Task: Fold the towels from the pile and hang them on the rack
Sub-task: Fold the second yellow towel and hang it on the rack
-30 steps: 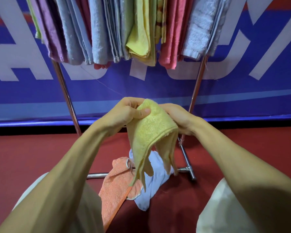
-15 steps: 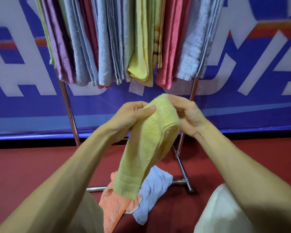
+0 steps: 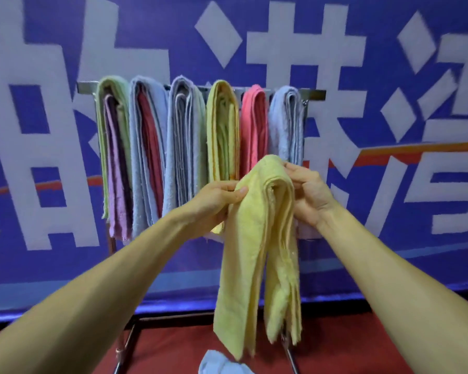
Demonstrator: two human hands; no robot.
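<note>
Pinches from left hand [image 3: 216, 198] and right hand [image 3: 308, 195] hold the yellow towel [image 3: 251, 252] at its fold, halves hanging. This likely lets it drape over the rack [image 3: 312, 93].

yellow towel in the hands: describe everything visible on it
The held yellow towel is pale yellow terry cloth, folded over at the top into several long layers that hang straight down, lower edges uneven. The left hand pinches its upper left edge; the right hand grips the fold from the right. It hangs in front of the rack, not yet on the bar.
</note>
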